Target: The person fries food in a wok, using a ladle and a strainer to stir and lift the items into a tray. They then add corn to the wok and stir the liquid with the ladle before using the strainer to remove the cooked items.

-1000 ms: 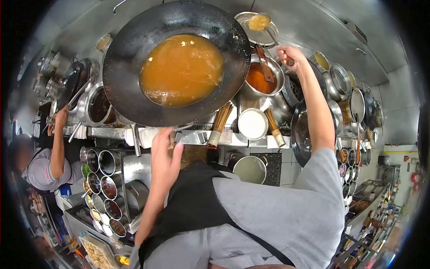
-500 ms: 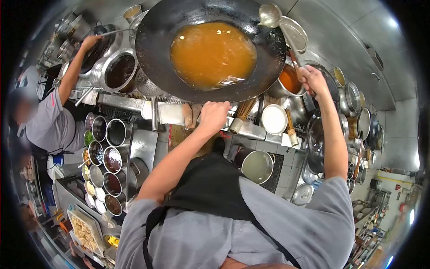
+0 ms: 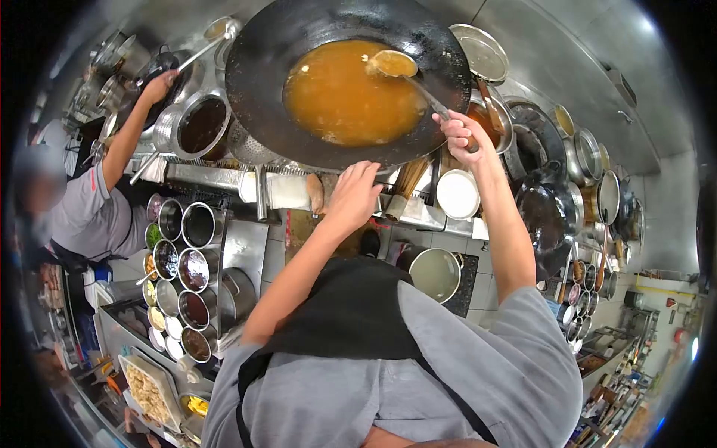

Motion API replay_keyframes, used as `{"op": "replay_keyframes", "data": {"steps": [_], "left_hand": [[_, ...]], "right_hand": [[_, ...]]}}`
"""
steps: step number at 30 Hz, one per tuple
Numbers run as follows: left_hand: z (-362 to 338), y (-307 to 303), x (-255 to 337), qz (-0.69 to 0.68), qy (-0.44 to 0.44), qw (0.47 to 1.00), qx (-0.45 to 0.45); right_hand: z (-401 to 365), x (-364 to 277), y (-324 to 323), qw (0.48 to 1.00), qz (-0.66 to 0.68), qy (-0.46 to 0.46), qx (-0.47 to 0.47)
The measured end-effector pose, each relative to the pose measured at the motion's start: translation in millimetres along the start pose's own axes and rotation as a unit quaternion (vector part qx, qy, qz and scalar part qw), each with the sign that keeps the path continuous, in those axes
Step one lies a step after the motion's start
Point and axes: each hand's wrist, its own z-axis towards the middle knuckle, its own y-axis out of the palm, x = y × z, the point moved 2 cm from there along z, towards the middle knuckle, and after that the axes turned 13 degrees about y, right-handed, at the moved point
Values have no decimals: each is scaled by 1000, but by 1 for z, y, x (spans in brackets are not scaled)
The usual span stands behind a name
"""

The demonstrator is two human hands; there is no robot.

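A large black wok (image 3: 258, 97) holds orange-brown broth (image 3: 343, 104) with small pale bits on its surface. My right hand (image 3: 463, 138) is closed round the handle of a ladle (image 3: 393, 64), whose bowl rests in the broth at the wok's right side and has liquid in it. At the wok's near rim is my left hand (image 3: 355, 196), its fingertips against the edge; whether they grip it is hidden. Just right of that hand, a bamboo brush (image 3: 408, 179) stands beside a white round container (image 3: 457, 194).
On the left, a co-worker (image 3: 97, 194) reaches over another wok with a ladle. Sauce pots (image 3: 195, 269) line the counter at left. A strainer (image 3: 479, 54), a pot of red-orange liquid (image 3: 499, 127) and a dark wok (image 3: 545, 209) are at right. A pot (image 3: 435, 274) stands low behind the stove edge.
My right hand has moved left and inward, bringing the ladle from beyond the wok's right rim down into the broth. My left hand stays at the near rim. The co-worker's ladle has shifted upward.
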Motion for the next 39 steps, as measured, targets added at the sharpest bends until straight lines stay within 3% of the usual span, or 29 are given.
{"op": "replay_keyframes", "data": {"steps": [6,10,12,14,17,18,19,20,21,23,24,26,27,29,30,32,34,36,39], "left_hand": [[-4,-30,23,-58,-41,996,-47],[15,-27,20,-28,-61,997,-48],[23,-11,7,-10,-81,991,-101],[28,6,1,11,-40,997,-60],[28,22,-8,131,-68,980,-137],[26,25,-15,130,-43,983,-120],[26,25,-17,129,-18,986,-103],[24,27,-17,126,-19,986,-104],[26,25,-16,130,-12,986,-99],[24,26,-16,132,-8,987,-94],[23,29,-15,136,-4,987,-84],[20,33,-18,140,-7,987,-73],[20,35,-21,130,7,990,-53],[19,37,-21,125,17,992,-27],[19,37,-20,130,18,991,-22],[18,43,-24,141,16,989,-29],[18,47,-23,144,6,989,-24],[20,51,-19,130,-2,991,-13],[26,62,-17,116,-11,993,-3]], "right_hand": [[-64,-32,51,991,69,-58,-101],[-104,-71,72,988,60,-114,-79],[-116,-106,63,990,6,-136,-39],[-120,-144,45,990,-34,-136,-9],[-115,-190,8,955,-162,-139,205],[-111,-197,-5,955,-162,-139,205],[-110,-203,-19,874,-304,-164,342],[-109,-208,-33,753,-432,-178,464],[-107,-212,-46,751,-433,-177,465],[-110,-219,-65,455,-638,-168,598],[-113,-213,-70,455,-639,-167,597],[-121,-182,-66,193,-670,-361,619],[-127,-159,-43,308,-644,-329,618],[-134,-109,-3,443,-636,-286,563],[-134,-74,24,537,-593,-283,530],[-124,-47,23,630,-564,-262,465],[-102,-14,32,671,-536,-231,457],[-65,-8,7,590,-605,-233,481],[-9,5,-29,532,-639,-227,507]]}}
